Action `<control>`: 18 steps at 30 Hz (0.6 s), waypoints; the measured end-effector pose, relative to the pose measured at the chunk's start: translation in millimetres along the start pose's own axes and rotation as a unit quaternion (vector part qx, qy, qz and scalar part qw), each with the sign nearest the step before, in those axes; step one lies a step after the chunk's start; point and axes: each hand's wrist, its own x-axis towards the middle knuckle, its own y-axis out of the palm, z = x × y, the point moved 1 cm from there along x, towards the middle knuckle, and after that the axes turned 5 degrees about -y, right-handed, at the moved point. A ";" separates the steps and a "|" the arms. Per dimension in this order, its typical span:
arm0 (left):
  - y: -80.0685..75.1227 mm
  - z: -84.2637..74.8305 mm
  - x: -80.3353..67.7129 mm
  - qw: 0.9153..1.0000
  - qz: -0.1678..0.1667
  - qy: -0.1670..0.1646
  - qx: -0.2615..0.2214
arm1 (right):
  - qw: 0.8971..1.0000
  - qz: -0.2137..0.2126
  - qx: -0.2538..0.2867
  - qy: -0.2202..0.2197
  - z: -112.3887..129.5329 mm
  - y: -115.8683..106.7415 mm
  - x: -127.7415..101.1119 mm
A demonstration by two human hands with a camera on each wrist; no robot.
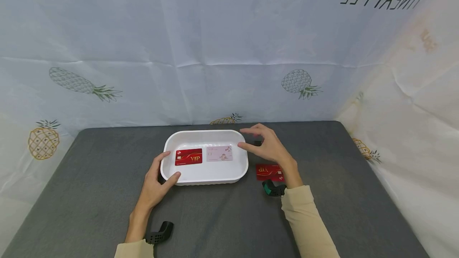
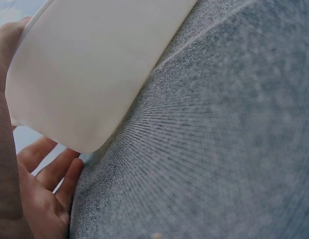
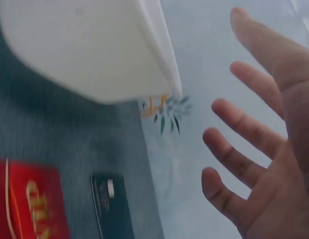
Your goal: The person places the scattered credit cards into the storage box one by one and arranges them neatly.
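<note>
A white tray [image 1: 206, 172] stands mid-table; its outer wall fills the left wrist view [image 2: 89, 64] and shows in the right wrist view [image 3: 84, 50]. Inside lie a red VIP card [image 1: 188, 157] and a pale pink card [image 1: 219, 153] side by side. My left hand [image 1: 168, 166] holds the tray's near left corner, thumb on the front wall and fingers [image 2: 45, 174] along the left side. My right hand [image 1: 247, 139] hovers by the tray's right rim with spread fingers [image 3: 244, 129], holding nothing. A second red VIP card [image 1: 269, 172] [image 3: 30, 204] lies on the table under my right wrist.
A small black card [image 3: 107, 199] lies on the grey cloth [image 1: 340, 178] just right of the tray, mostly hidden behind my right hand in the head view. A pineapple-print backdrop [image 1: 229, 51] closes off the back and right sides of the table.
</note>
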 end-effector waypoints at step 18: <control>1.2 0.0 0.1 1.000 -0.002 0.005 -0.001 | 0.999 0.035 0.002 0.000 -33.6 -22.8 -45.3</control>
